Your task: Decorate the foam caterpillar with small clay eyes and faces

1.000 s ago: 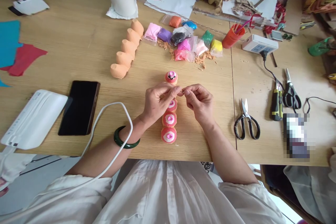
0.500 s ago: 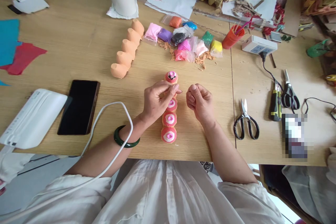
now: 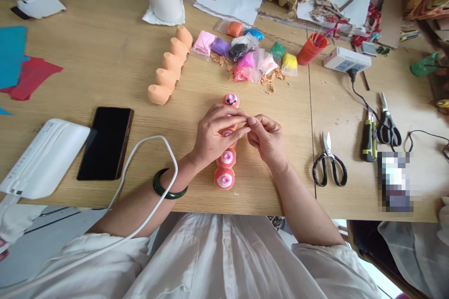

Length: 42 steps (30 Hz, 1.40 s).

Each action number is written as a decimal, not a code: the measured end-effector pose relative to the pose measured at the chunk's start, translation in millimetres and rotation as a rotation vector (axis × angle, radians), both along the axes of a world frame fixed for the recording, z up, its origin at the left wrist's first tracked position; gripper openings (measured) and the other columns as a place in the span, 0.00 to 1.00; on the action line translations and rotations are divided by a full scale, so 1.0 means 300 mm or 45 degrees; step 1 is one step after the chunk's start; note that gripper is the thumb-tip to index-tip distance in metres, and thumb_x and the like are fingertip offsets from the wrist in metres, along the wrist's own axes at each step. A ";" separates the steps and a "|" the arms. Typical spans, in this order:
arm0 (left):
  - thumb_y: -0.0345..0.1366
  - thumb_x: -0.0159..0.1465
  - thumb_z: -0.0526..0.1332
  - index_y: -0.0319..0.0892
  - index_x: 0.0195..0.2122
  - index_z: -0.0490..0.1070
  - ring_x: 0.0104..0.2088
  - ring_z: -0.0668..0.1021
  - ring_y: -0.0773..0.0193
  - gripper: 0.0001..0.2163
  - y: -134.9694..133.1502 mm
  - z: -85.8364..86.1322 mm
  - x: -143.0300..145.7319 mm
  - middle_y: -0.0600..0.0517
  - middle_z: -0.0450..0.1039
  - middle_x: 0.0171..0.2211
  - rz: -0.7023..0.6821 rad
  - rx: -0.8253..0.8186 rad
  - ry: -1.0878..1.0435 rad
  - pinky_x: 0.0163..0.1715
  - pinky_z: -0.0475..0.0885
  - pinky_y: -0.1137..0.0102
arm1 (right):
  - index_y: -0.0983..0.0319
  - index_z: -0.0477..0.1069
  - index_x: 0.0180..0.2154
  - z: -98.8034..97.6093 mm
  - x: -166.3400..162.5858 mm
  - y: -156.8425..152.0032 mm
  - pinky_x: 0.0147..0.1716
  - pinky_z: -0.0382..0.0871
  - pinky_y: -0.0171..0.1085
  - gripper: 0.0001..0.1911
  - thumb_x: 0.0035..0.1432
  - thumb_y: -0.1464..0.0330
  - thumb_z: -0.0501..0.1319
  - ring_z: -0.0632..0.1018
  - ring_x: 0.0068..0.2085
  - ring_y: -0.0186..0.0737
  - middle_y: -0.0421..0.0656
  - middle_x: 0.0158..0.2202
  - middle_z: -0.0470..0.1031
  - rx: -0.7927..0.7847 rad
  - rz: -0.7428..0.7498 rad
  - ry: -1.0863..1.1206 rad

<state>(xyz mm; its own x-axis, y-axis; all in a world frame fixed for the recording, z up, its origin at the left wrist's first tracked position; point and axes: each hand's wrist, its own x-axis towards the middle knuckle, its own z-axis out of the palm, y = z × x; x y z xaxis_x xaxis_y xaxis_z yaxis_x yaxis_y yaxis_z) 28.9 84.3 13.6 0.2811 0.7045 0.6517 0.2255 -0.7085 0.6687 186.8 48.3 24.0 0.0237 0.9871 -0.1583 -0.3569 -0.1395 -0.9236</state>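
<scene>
A caterpillar-like strip of egg-carton cups (image 3: 225, 179), coloured pink with white and magenta rings, lies lengthwise on the table before me. Its far cup bears a small face with dark eyes. My left hand (image 3: 219, 131) is over the strip's middle, hiding part of it, with its fingers stretched out to the right and the thumb apart. Just right of the strip, my right hand (image 3: 267, 138) is closed, thumb and forefinger pinched at the left fingertips. Whatever is in that pinch is too small or hidden to make out.
Bags of coloured clay (image 3: 245, 60) lie beyond the strip, beside a plain orange egg-carton strip (image 3: 171, 63). Scissors (image 3: 328, 161) are at right, with a red cup (image 3: 311, 50) and power strip (image 3: 346, 60) behind. A phone (image 3: 104, 144) and a white cable (image 3: 164, 139) are at left.
My left hand has unfolded from a pinch, its fingers reaching right to meet my right hand's fingertips. My right hand has turned from a fist to a pinch. The strip has shifted slightly.
</scene>
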 end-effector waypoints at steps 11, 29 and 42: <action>0.38 0.69 0.70 0.46 0.35 0.83 0.41 0.83 0.62 0.05 -0.016 0.019 0.007 0.53 0.85 0.37 -0.003 -0.306 -0.183 0.47 0.78 0.64 | 0.60 0.73 0.27 -0.006 0.003 -0.003 0.17 0.48 0.29 0.26 0.56 0.44 0.71 0.54 0.20 0.26 0.31 0.18 0.58 -0.021 0.028 0.010; 0.35 0.69 0.70 0.48 0.42 0.85 0.43 0.85 0.64 0.04 -0.010 -0.001 0.007 0.52 0.86 0.41 0.016 -0.173 -0.166 0.49 0.80 0.66 | 0.61 0.72 0.26 0.014 0.004 -0.007 0.17 0.49 0.29 0.23 0.53 0.51 0.76 0.55 0.20 0.25 0.31 0.19 0.60 -0.070 0.103 0.115; 0.36 0.69 0.70 0.48 0.48 0.85 0.51 0.84 0.62 0.08 -0.019 0.000 0.006 0.50 0.85 0.48 -0.146 -0.405 -0.264 0.54 0.80 0.66 | 0.61 0.73 0.27 0.016 0.009 -0.001 0.17 0.46 0.28 0.22 0.50 0.53 0.78 0.54 0.19 0.23 0.29 0.18 0.57 -0.072 0.122 0.165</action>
